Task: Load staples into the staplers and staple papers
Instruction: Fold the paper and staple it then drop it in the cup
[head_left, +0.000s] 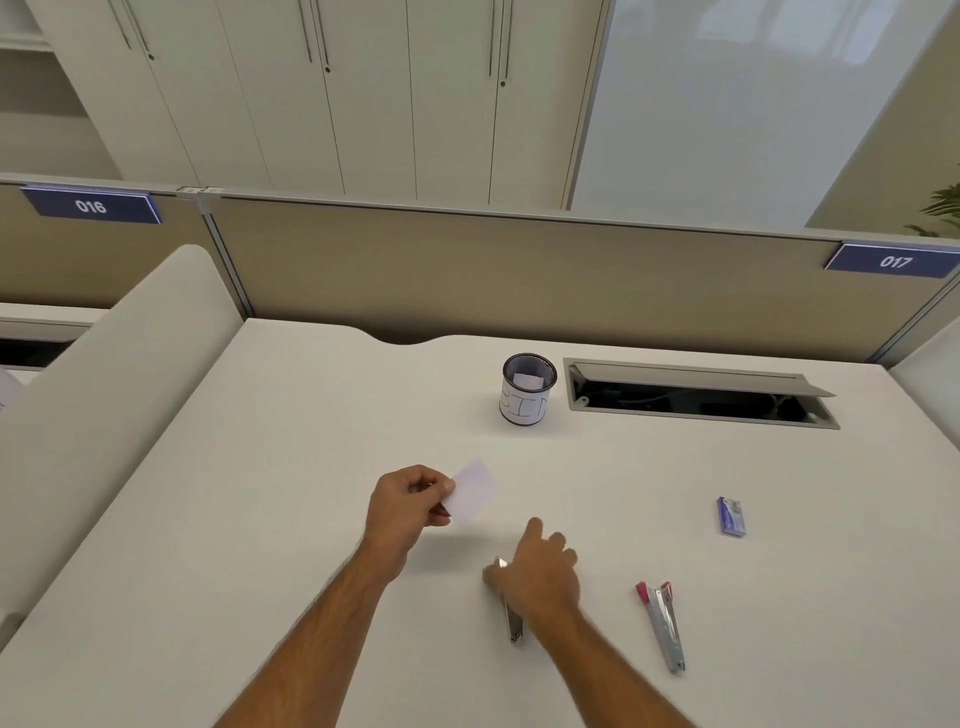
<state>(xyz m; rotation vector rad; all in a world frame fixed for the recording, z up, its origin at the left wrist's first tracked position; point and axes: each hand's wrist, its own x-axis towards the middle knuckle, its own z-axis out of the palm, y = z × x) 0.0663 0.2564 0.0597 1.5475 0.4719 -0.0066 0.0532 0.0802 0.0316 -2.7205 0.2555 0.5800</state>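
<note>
Stapling step. Left hand (410, 501) pinches a small paper (475, 488) at frame centre. Right hand (537, 574), fingers relaxed, rests over a stapler (513, 621) just below. Next move likely: grip stapler, feed paper edge into its mouth.

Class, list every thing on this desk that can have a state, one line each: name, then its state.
left hand: pinches the paper slip
paper slip: held above the desk
right hand: rests on the stapler, grip unclear
stapler: lying on desk, partly hidden
red stapler: lying opened out
staple box: lying flat
pen cup: upright, paper inside
cable hatch: lid open
</note>
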